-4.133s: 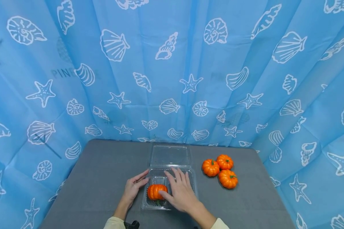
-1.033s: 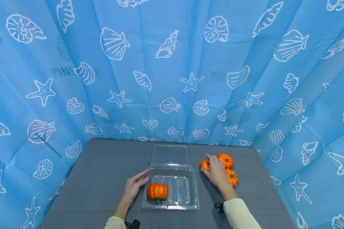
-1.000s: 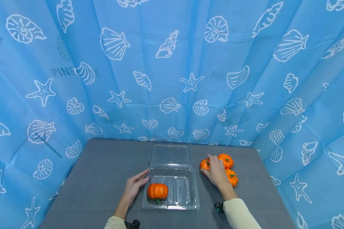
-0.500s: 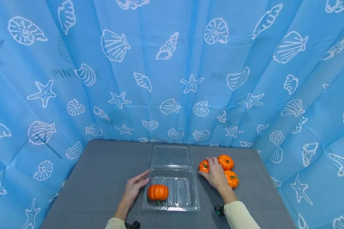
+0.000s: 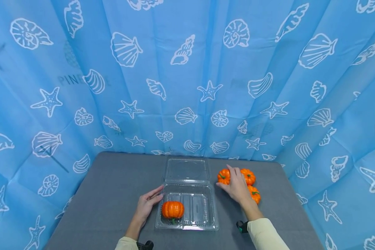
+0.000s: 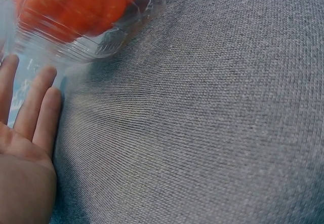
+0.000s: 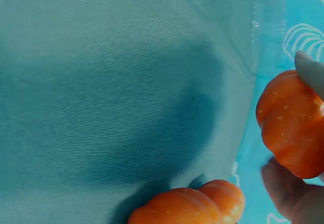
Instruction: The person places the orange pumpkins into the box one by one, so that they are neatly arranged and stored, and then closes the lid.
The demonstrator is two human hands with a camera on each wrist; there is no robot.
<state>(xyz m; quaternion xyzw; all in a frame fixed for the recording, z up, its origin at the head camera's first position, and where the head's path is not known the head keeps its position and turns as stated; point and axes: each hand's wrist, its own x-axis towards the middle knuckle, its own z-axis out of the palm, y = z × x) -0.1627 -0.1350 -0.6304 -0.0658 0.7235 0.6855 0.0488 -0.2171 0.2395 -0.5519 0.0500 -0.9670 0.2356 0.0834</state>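
My right hand (image 5: 236, 184) grips a small orange pumpkin (image 5: 224, 176), thumb on one side and fingers on the other. In the right wrist view this pumpkin (image 7: 291, 123) shows between thumb and fingers, away from the grey cloth. Two more pumpkins, one farther back (image 5: 248, 177) and one nearer (image 5: 254, 195), lie beside that hand, partly covered by it. A clear plastic clamshell container (image 5: 201, 225) lies with its lid (image 5: 187, 170) folded back. Another pumpkin (image 5: 173, 209) lies in its left part, stem toward me. My left hand (image 5: 144, 206) touches the container's left edge with straightened fingers.
A grey cloth covers the table (image 5: 118, 180). Behind and around it hangs a blue curtain (image 5: 187, 86) printed with white shells and starfish. The raised ribs in the container's floor (image 5: 196, 208) show right of the pumpkin.
From over the container, my right hand has moved right to the pumpkin group and taken hold of the leftmost one, shifting and turning it slightly. The left hand has stayed in place.
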